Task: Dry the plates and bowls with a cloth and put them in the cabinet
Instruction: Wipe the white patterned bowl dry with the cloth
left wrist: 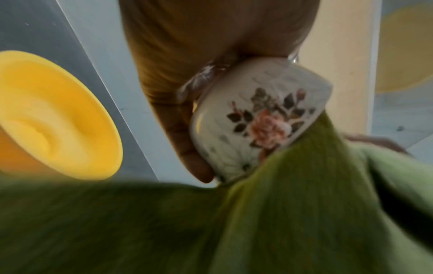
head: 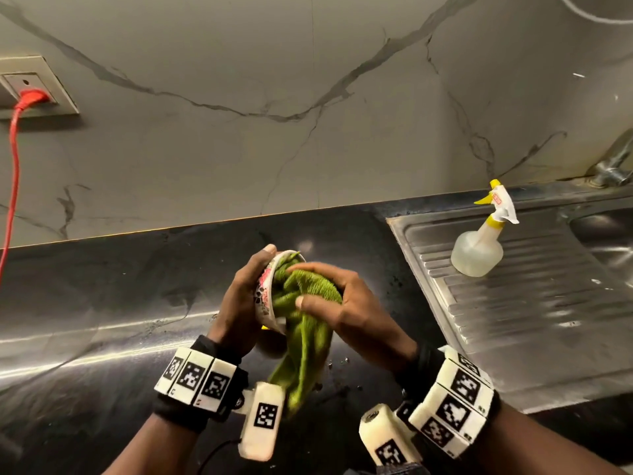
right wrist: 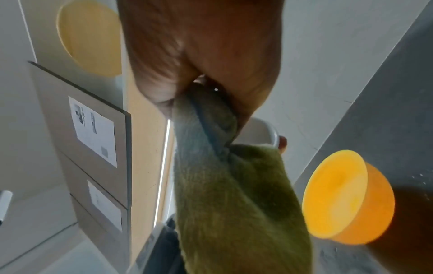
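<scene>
My left hand (head: 248, 296) grips a small white bowl with a rose pattern (head: 269, 296), tilted on its side above the black counter. The same floral bowl (left wrist: 260, 118) shows close up in the left wrist view, with my fingers (left wrist: 187, 140) curled under its base. My right hand (head: 337, 296) holds a bunched green cloth (head: 305, 323) pushed into the bowl's mouth; the cloth's tail hangs down toward the counter. In the right wrist view the green cloth (right wrist: 232, 185) runs out of my closed palm (right wrist: 206, 61), and a bit of the bowl's rim (right wrist: 269, 133) shows behind it.
A yellow bowl (left wrist: 53, 118) stands on the counter under my hands, also seen as the yellow bowl (right wrist: 346, 198). A spray bottle (head: 479, 245) stands on the steel drainboard (head: 534, 303) at the right, by the tap (head: 613, 166). A red cable (head: 13, 156) hangs from the wall socket at left.
</scene>
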Demonstrator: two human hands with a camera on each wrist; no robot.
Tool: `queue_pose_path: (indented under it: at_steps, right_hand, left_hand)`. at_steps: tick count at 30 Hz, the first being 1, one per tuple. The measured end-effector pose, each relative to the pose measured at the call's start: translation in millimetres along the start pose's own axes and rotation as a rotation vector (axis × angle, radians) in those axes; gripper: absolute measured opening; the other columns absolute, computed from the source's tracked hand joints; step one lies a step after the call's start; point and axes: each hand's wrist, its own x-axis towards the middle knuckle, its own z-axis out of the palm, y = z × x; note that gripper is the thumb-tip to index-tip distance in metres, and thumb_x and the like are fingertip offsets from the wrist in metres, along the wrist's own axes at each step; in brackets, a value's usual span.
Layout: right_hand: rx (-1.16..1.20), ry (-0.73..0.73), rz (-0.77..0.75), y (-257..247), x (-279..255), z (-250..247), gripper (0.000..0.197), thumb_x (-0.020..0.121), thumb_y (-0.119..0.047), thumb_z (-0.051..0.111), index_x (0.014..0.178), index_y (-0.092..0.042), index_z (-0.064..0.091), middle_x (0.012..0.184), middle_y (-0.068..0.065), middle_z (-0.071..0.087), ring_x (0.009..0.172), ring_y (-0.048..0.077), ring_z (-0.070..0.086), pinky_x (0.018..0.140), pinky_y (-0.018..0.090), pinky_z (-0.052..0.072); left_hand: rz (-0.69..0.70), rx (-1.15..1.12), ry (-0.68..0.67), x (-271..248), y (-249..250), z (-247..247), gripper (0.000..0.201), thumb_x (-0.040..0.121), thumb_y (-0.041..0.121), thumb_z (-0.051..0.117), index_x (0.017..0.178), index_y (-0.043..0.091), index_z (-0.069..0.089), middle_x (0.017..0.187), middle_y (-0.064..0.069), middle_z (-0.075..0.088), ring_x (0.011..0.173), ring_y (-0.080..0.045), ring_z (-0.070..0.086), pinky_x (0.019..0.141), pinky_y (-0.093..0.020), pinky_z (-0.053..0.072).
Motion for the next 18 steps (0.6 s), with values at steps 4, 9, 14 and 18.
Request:
queue_pose_path:
  at_steps: [4,9,14,18]
  right_hand:
    - [-0.224,0.265,-0.075,6.5,8.3,10.3,0.031,0.085,-0.028,0.068,0.114,-0.017,0.07,0.101,-0.003,0.073,0.091,0.012,0.07,0.083,0.036,0.059]
    - [-0.166,0.2,-0.116,-1.9,8.1,21.6,0.025,0.085,-0.022,0.067,0.109,-0.017,0.07,0.096,-0.002,0.072,0.088,0.014,0.069,0.08,0.039,0.059]
    - [-0.415,-0.04,-0.33,-8.2,0.8,14.9,0.024,0.076,-0.002,0.063,0.099,-0.007,0.07,0.091,0.001,0.069,0.079,0.013,0.062,0.07,0.028,0.054]
    - [-0.735,-0.191,-0.454,-2.2,2.3,8.3,0.018,0.08,-0.011,0.063,0.097,-0.008,0.069,0.094,0.003,0.066,0.079,0.015,0.057,0.07,0.03,0.049]
  left_hand:
    - [0.059,-0.027,-0.079,-8.5,-5.3,22.9,0.068,0.104,0.027,0.028,0.058,0.016,0.076,0.056,-0.003,0.066,0.05,-0.011,0.065,0.048,-0.018,0.052]
    - [0.309,0.125,-0.02,-2.5,-9.9,20.4,0.053,0.098,0.011,0.035,0.071,0.026,0.077,0.068,0.004,0.069,0.064,-0.007,0.067,0.059,-0.018,0.054]
    - [0.441,0.245,-0.027,5.2,-2.7,1.8,0.039,0.096,0.018,0.043,0.079,0.03,0.076,0.076,0.006,0.07,0.073,-0.007,0.066,0.066,-0.019,0.052]
    - [0.156,0.029,0.019,4.6,-1.7,3.0,0.034,0.086,0.038,0.056,0.063,0.017,0.07,0.061,-0.004,0.062,0.057,-0.014,0.061,0.055,-0.021,0.051]
